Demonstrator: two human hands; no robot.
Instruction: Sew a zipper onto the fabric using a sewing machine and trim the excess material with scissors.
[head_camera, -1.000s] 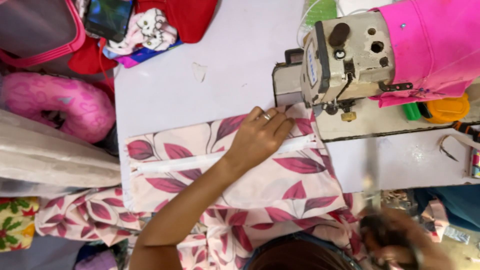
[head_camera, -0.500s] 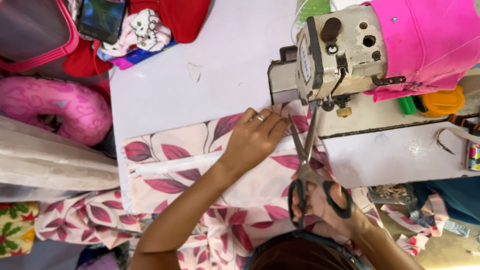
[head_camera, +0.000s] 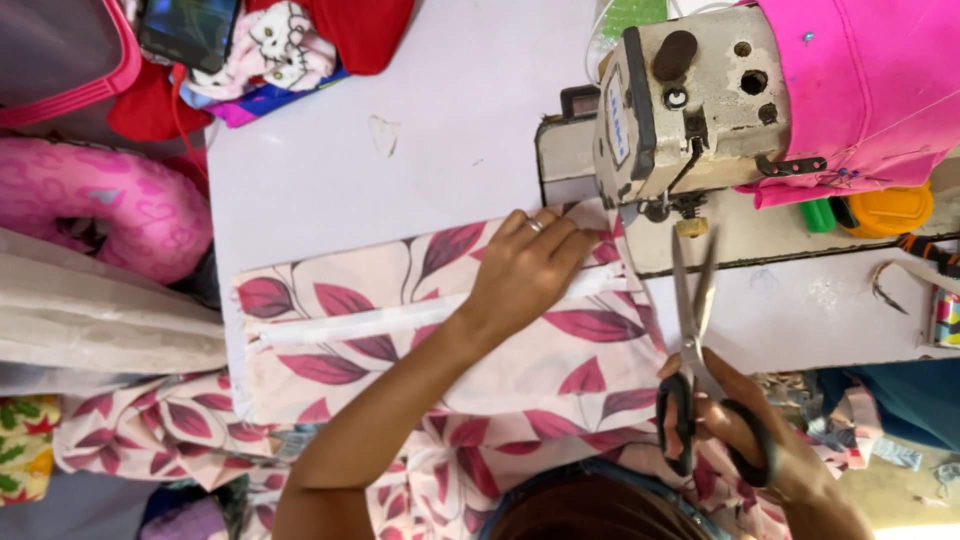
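We see the left hand pressed flat, fingers together, on the leaf-printed fabric, which lies across the white table and hangs over its near edge. The right hand is clamped through the black handles of the scissors (blades parted, tips pointing up at the needle area) just under the head of the sewing machine at the table's right side.

The leaf-print fabric, pale pink with maroon leaves and a white zipper strip running along it, lies flat under the pressing left palm. The black-handled scissors stand blades parted, tips pointing away from the gripping right fingers.
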